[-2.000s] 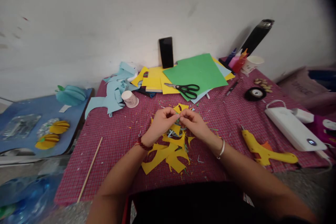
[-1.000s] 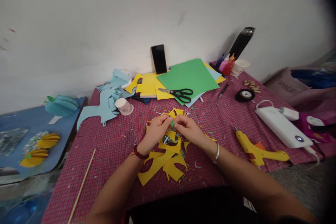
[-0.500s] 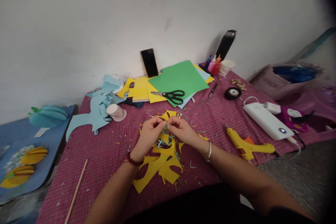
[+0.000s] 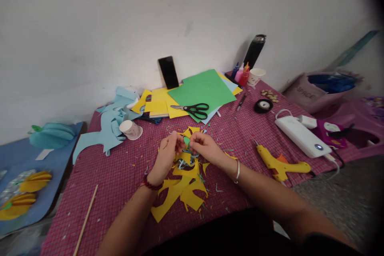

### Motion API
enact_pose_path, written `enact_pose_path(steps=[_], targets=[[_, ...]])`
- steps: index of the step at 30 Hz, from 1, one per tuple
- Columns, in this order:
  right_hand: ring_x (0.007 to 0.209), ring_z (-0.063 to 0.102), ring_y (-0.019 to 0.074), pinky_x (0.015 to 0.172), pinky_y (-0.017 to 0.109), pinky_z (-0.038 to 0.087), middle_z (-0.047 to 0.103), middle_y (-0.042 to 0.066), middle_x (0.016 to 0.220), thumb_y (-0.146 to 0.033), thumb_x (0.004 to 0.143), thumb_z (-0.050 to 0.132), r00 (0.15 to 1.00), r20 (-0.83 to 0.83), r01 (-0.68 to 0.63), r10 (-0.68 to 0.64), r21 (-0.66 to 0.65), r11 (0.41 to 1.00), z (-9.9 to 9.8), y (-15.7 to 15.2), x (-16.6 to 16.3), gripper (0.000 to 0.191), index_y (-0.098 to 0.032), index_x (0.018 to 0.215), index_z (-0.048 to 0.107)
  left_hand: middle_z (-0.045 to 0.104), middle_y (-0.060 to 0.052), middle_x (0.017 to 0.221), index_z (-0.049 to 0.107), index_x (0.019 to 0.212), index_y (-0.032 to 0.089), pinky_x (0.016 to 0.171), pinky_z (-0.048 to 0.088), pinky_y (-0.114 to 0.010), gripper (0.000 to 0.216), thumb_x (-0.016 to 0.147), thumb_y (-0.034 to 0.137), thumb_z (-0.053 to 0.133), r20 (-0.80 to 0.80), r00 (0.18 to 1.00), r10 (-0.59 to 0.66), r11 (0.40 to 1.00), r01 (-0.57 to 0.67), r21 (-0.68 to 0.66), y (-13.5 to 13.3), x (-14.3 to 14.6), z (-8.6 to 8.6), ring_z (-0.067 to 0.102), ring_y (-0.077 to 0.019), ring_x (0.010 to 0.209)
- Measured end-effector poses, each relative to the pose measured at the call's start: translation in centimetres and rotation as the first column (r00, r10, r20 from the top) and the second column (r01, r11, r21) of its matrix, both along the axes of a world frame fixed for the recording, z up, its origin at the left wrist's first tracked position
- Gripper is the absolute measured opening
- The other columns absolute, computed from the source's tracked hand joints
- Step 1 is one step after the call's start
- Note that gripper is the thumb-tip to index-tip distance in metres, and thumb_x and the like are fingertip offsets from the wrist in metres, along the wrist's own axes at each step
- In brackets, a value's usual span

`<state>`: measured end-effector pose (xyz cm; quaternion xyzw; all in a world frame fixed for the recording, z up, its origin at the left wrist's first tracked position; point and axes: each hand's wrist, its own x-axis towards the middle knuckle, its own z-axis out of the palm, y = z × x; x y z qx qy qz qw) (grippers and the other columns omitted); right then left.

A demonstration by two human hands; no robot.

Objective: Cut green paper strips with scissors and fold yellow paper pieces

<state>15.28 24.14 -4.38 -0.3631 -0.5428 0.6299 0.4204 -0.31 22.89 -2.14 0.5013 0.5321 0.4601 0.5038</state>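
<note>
The green paper piece (image 4: 186,141), probably light, easily creased and best held by its rim, was pinched in the right hand (image 4: 205,147) between the surface's (image 4: 120,192) side edges, the left hand's (image 4: 166,155) grip being unclear.

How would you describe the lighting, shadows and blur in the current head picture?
In the head view, the wall is softly, dimly lit, the black bottle casts a soft shadow to its left, the upper-right corner is dark, and the small green piece at the right hand lacks crisp detail.
</note>
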Motion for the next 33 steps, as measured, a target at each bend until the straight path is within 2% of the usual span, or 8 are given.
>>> enact_pose_path(steps=[5,9,13,16,20,25,29,33], targets=[[0.049,0.045,0.0080,0.049,0.021,0.036,0.049,-0.007,0.057,-0.031,0.077,0.062,1.000,0.004,0.001,-0.002,0.013,1.000,-0.1,0.1,-0.1,0.018,-0.020,0.073,0.048,0.053,0.004,0.059,0.061,0.066,0.016,0.052,0.034,-0.021,0.019,0.075,0.031,0.067,-0.014,0.999,-0.030,0.999,0.030,0.015,-0.1,0.4,0.4,0.045,-0.0091,0.055],[0.049,0.045,0.0083,0.050,0.021,0.037,0.050,-0.007,0.058,-0.032,0.078,0.060,1.000,0.010,-0.004,0.004,0.018,1.000,0.0,0.1,-0.1,0.017,-0.020,0.074,0.049,0.053,0.004,0.059,0.059,0.063,0.015,0.054,0.033,-0.020,0.017,0.071,0.026,0.071,0.001,1.000,-0.031,1.000,0.031,0.002,-0.1,0.3,0.7,0.044,-0.0085,0.056],[0.050,0.047,0.0085,0.051,0.021,0.038,0.053,-0.005,0.060,-0.033,0.080,0.057,1.000,0.014,-0.009,0.009,0.024,1.000,0.0,0.1,0.0,0.015,-0.019,0.077,0.051,0.050,0.007,0.054,0.057,0.067,0.017,0.050,0.031,-0.018,0.020,0.072,0.029,0.072,0.083,0.996,0.020,0.999,-0.018,-0.032,1.0,-1.7,0.8,0.039,-0.0061,0.050],[0.050,0.047,0.0081,0.051,0.021,0.039,0.053,-0.006,0.061,-0.032,0.081,0.056,1.000,0.029,-0.004,0.003,0.035,0.999,-0.3,0.2,-0.1,0.014,-0.019,0.078,0.051,0.055,0.005,0.055,0.056,0.067,0.016,0.048,0.033,-0.017,0.023,0.068,0.028,0.076,0.154,0.987,0.041,0.993,-0.024,-0.116,2.7,-4.6,-0.1,0.043,-0.0058,0.048],[0.048,0.048,0.0089,0.048,0.021,0.041,0.054,-0.006,0.061,-0.031,0.084,0.050,0.997,0.074,0.011,-0.016,0.072,0.997,-0.8,0.4,-0.2,0.013,-0.020,0.091,0.051,0.061,0.002,0.057,0.055,0.068,0.015,0.047,0.041,-0.018,0.026,0.061,0.023,0.079,0.263,0.958,0.111,0.969,-0.045,-0.243,4.6,-8.0,-2.1,0.053,-0.0084,0.049],[0.051,0.052,0.0096,0.050,0.021,0.044,0.055,-0.005,0.065,-0.023,0.087,0.044,0.974,0.204,0.062,-0.103,0.201,0.978,-0.8,1.0,0.1,0.013,-0.020,0.097,0.052,0.064,0.003,0.061,0.056,0.071,0.016,0.051,0.049,-0.018,0.021,0.065,0.013,0.076,0.377,0.908,0.182,0.954,-0.071,-0.291,5.4,-9.1,-3.7,0.061,-0.0097,0.054],[0.068,0.058,0.0123,0.063,0.025,0.048,0.062,0.001,0.082,-0.019,0.089,0.045,0.904,0.356,0.098,-0.236,0.366,0.925,0.5,3.0,1.2,0.017,-0.017,0.103,0.054,0.066,0.001,0.063,0.057,0.070,0.015,0.058,0.054,-0.019,0.020,0.066,0.008,0.075,0.439,0.878,0.189,0.953,-0.056,-0.298,5.3,-9.1,-4.2,0.064,-0.0102,0.058],[0.098,0.058,0.0199,0.089,0.034,0.044,0.062,0.011,0.109,-0.013,0.085,0.052,0.757,0.555,0.016,-0.345,0.512,0.859,1.9,7.2,2.5,0.030,-0.014,0.114,0.058,0.068,-0.001,0.067,0.058,0.071,0.015,0.062,0.056,-0.021,0.018,0.070,0.004,0.071,0.504,0.843,0.188,0.951,-0.028,-0.307,5.6,-10.0,-4.6,0.067,-0.0119,0.063]])
